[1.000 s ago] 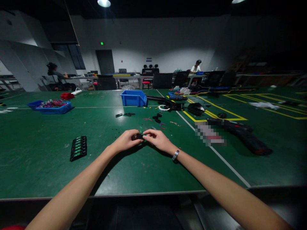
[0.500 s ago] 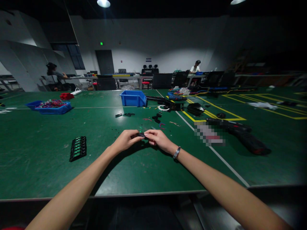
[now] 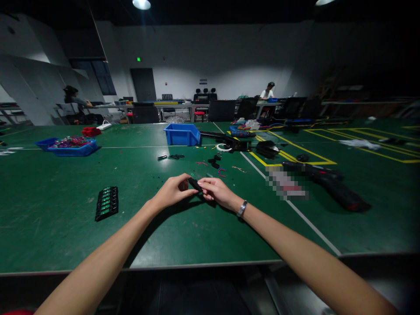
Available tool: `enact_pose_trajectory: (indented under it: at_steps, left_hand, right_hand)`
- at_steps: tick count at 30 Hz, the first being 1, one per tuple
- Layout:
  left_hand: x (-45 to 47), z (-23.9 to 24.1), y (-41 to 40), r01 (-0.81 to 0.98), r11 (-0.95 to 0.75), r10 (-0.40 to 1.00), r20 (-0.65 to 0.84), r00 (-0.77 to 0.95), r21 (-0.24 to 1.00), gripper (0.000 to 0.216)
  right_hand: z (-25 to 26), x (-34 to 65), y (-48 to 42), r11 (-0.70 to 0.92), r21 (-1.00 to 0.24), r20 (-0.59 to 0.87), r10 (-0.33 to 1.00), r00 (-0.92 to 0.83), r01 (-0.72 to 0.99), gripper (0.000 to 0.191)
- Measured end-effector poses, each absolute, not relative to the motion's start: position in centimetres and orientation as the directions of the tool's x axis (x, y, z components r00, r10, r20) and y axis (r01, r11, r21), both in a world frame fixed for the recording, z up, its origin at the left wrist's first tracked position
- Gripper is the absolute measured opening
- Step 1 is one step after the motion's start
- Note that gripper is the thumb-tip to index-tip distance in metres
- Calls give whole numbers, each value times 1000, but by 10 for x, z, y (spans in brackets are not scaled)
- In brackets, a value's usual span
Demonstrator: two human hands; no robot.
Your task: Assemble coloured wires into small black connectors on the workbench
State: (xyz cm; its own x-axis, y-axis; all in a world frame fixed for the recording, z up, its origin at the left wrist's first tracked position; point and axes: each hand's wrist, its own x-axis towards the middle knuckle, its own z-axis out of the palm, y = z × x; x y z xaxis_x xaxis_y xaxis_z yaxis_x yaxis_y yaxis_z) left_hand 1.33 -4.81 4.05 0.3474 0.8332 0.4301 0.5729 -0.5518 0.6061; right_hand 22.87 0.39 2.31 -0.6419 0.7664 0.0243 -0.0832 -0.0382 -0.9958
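Over the middle of the green table [image 3: 65, 245], nearer its front edge than its back edge, both hands meet at one small black part [image 3: 194, 183], which slants down to the right. The right hand [image 3: 216, 191] has thumb and fingers clamped on the part's right end; a metal band [image 3: 242, 209] circles that wrist. The left hand [image 3: 172, 191] grips it from the other side, forefinger at the upper-left end and thumb along the lower edge, a gap showing inside their curve. Left of the hands, toward the table's front-left corner, lies a black rack [image 3: 106, 203] with a row of green pieces. Beyond the hands, short red and blue wires and a few black pieces [image 3: 214, 162] are scattered. Farther back stands a blue bin [image 3: 183, 139], near the table's back edge; a blue tray [image 3: 75, 151] heaped with red wiring sits toward the back-left corner, a red object [image 3: 91, 131] just behind it. Near the right side, a dark tool [image 3: 343, 190] lies with its thick end pointing toward the front-right corner.
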Motion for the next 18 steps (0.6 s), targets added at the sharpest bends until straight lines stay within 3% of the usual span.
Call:
enact_pose_trajectory:
  at_steps: [6,18]
  left_hand:
    - [12,38,-47,573,-570,819,465,336,589,63]
    - [14,37,-47,598,-588,806,451,383,544,71]
  right_hand:
    - [23,228,4,-54,-993,28,764,-644,-107,35]
    - [23,224,1,-120,-984,1,739,-674,-132,34]
